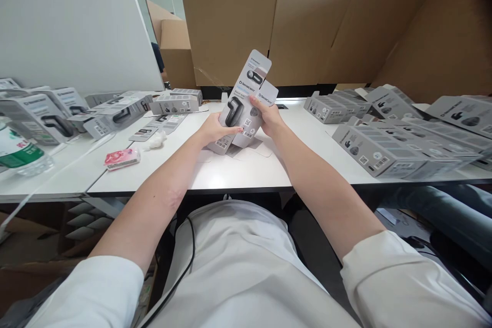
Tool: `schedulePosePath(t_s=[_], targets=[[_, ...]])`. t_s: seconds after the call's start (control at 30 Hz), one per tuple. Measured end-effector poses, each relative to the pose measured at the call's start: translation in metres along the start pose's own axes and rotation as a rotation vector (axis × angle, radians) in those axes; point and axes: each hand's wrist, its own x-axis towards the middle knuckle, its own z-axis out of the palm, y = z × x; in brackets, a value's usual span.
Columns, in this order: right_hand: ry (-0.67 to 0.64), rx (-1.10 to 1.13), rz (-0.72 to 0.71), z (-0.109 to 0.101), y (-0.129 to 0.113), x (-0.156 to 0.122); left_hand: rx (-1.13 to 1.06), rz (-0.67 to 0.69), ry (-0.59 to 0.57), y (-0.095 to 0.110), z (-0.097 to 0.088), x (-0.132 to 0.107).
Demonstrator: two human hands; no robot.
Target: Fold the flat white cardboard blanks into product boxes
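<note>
Above the middle of the white table, a grey printed product box (235, 105) stands tilted to the right between my two hands. My left hand (217, 129) has its thumb across the lower front of the box, with the other fingers hidden behind. Around the upper right side closes my right hand (269, 117), near a side flap (268, 93) that sticks out. A long top flap (255, 69) points upward. On its front the box shows a dark device and a barcode. Its lower end is just over or on the tabletop; I cannot tell which.
Several grey boxes (378, 146) stand in rows at the right, and more boxes (119, 113) at the left. Flattened cartons (158, 127), a pink packet (122, 158), a crumpled tissue (156, 141) and a bottle (23, 151) lie left. Tall cardboard (300, 20) closes off the back.
</note>
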Motion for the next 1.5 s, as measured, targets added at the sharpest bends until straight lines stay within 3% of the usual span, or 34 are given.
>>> schedulePosePath(t_s=[0.27,0.8,1.03,1.17,1.3,1.5], targets=[[-0.006,0.031,-0.004,-0.005,0.001,0.003,0.098,-0.089,0.014,0.006,-0.002,-0.004],[-0.058,-0.050,-0.036,-0.008,0.006,0.005,0.021,-0.057,0.011,-0.006,-0.001,0.000],[-0.142,-0.120,0.050,-0.013,0.012,0.008,-0.169,-0.067,0.198,-0.002,-0.003,0.003],[-0.234,-0.131,0.105,-0.010,0.014,0.000,-0.274,-0.083,0.196,0.002,-0.004,0.003],[-0.221,-0.166,0.098,-0.006,0.014,-0.006,-0.292,-0.065,0.173,0.000,-0.003,0.005],[-0.134,-0.193,0.002,-0.007,0.017,-0.002,-0.276,-0.087,0.327,-0.001,-0.005,0.011]])
